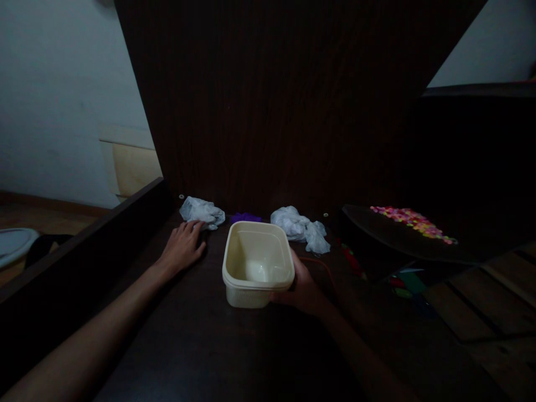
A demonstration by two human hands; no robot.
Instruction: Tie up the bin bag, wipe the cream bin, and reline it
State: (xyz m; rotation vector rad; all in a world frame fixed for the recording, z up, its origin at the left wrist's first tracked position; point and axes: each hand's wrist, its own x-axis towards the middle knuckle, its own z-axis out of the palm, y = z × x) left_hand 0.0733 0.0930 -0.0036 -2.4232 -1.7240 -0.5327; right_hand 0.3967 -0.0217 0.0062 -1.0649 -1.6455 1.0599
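partly hidden, right fingers (281,297) grip the cream tub (247,297), left fingers (188,229) loosely spread beside a bag (201,211).

An open-topped cream plastic tub (248,297) with rounded corners and a lipped rim is held roughly upright, its glossy inside exposed; whether its base is supported cannot be told. A crumpled, translucent whitish plastic bag (200,210) is seen farther back, to its left.
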